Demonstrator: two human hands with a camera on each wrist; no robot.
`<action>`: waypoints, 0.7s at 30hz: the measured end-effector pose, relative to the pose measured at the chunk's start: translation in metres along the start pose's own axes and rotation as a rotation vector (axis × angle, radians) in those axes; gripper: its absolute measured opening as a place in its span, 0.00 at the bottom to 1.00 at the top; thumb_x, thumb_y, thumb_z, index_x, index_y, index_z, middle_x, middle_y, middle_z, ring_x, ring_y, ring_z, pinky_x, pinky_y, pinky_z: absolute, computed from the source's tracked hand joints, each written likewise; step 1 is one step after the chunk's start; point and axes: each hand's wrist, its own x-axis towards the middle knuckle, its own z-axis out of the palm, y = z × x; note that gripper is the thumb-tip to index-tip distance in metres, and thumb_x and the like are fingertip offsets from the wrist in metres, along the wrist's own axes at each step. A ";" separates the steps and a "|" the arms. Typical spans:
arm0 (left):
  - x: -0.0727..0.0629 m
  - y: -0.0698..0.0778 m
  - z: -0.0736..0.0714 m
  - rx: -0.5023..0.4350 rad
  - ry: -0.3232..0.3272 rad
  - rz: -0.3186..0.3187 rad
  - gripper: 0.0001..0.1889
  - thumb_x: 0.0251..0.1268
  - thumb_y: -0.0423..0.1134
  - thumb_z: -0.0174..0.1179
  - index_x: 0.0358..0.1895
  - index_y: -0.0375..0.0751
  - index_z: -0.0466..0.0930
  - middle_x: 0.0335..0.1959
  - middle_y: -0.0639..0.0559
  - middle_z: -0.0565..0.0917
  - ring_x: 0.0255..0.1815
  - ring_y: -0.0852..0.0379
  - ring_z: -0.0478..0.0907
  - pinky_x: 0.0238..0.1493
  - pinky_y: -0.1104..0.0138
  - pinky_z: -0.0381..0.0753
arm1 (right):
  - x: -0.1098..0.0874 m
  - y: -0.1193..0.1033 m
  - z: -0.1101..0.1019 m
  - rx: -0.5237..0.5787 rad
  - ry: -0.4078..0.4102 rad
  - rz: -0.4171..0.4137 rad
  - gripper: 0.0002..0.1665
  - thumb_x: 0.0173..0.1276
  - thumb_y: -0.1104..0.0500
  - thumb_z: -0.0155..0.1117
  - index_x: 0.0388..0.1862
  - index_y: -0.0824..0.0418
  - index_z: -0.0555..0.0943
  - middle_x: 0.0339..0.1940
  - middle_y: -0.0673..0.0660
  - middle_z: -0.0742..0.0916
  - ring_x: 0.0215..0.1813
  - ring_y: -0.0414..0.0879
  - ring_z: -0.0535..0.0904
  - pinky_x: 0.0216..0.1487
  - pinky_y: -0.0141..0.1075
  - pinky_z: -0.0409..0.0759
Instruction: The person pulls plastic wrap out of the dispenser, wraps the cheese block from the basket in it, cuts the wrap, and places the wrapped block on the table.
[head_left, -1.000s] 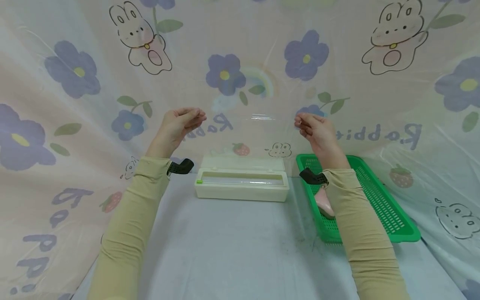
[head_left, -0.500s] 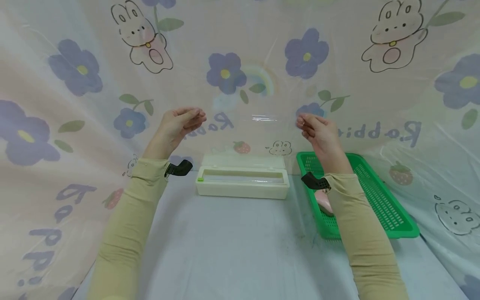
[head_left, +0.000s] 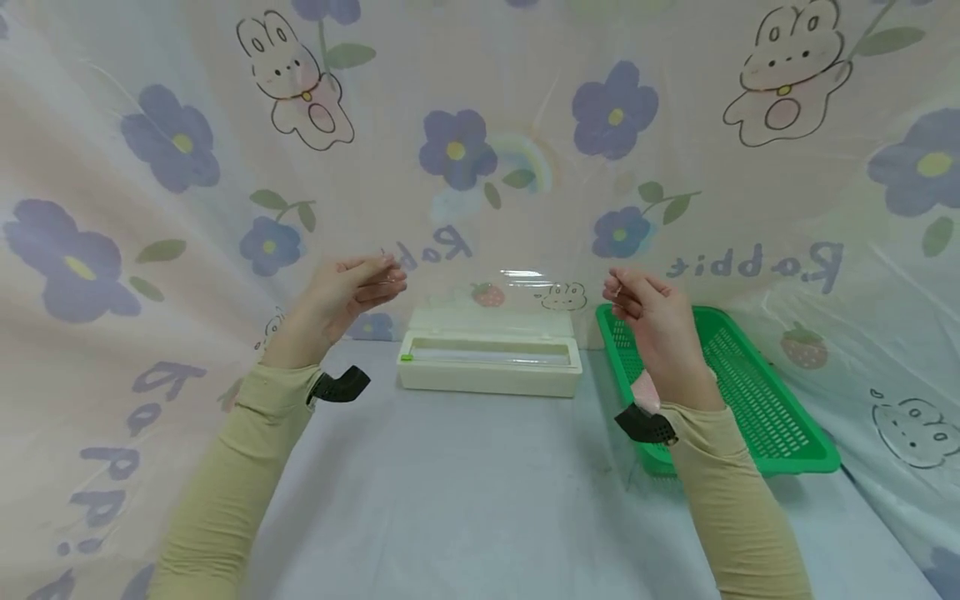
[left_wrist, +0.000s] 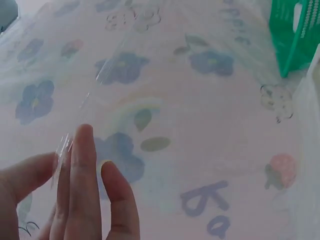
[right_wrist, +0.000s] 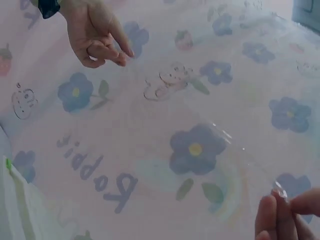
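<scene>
Dim soft light, white glints on clear film (head_left: 525, 274), hazy wrist views

Sheet of thin, transparent film (head_left: 527, 278), streaked with bright glare, hung in midair, spread between left hand (head_left: 341, 300) and right hand (head_left: 658, 329), pinched at both ends.

Curtained-off table spot, kind of room unclear, rabbit-and-flower sheet (head_left: 540, 208), white-topped table (head_left: 465, 483)
</scene>
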 end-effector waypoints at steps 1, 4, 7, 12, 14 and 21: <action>-0.006 -0.004 -0.001 0.010 -0.005 -0.009 0.06 0.67 0.37 0.61 0.39 0.39 0.86 0.31 0.48 0.87 0.36 0.55 0.85 0.48 0.65 0.81 | -0.007 0.002 -0.001 -0.001 0.002 0.008 0.12 0.66 0.55 0.66 0.43 0.62 0.84 0.32 0.51 0.87 0.39 0.42 0.82 0.42 0.32 0.78; -0.024 -0.021 -0.002 0.058 -0.016 -0.039 0.06 0.68 0.36 0.59 0.38 0.40 0.84 0.30 0.50 0.87 0.34 0.57 0.85 0.47 0.66 0.82 | -0.030 0.010 -0.006 -0.010 -0.004 0.028 0.11 0.66 0.55 0.66 0.42 0.61 0.83 0.32 0.51 0.86 0.39 0.41 0.82 0.43 0.32 0.79; -0.044 -0.043 -0.005 0.145 -0.028 -0.083 0.07 0.69 0.37 0.58 0.41 0.37 0.81 0.31 0.50 0.86 0.34 0.57 0.85 0.49 0.64 0.81 | -0.051 0.021 -0.012 -0.069 -0.005 0.060 0.11 0.66 0.54 0.65 0.41 0.59 0.83 0.31 0.50 0.86 0.38 0.41 0.82 0.42 0.32 0.80; -0.073 -0.086 -0.011 0.314 -0.061 -0.190 0.16 0.67 0.42 0.61 0.46 0.30 0.76 0.34 0.47 0.86 0.36 0.53 0.85 0.51 0.60 0.80 | -0.081 0.047 -0.026 -0.245 0.010 0.121 0.09 0.68 0.53 0.64 0.37 0.58 0.84 0.29 0.50 0.86 0.36 0.42 0.82 0.39 0.32 0.80; -0.083 -0.105 -0.012 0.351 -0.074 -0.230 0.18 0.67 0.43 0.61 0.45 0.27 0.76 0.35 0.44 0.86 0.35 0.52 0.85 0.49 0.60 0.81 | -0.092 0.060 -0.033 -0.319 0.031 0.161 0.09 0.68 0.54 0.64 0.37 0.58 0.84 0.29 0.51 0.86 0.35 0.43 0.83 0.38 0.33 0.81; -0.117 -0.166 -0.013 0.332 -0.163 -0.377 0.15 0.66 0.40 0.60 0.40 0.27 0.77 0.33 0.41 0.86 0.30 0.51 0.86 0.41 0.59 0.84 | -0.119 0.110 -0.061 -0.538 0.023 0.374 0.15 0.66 0.54 0.66 0.39 0.66 0.82 0.30 0.57 0.87 0.33 0.49 0.84 0.29 0.35 0.79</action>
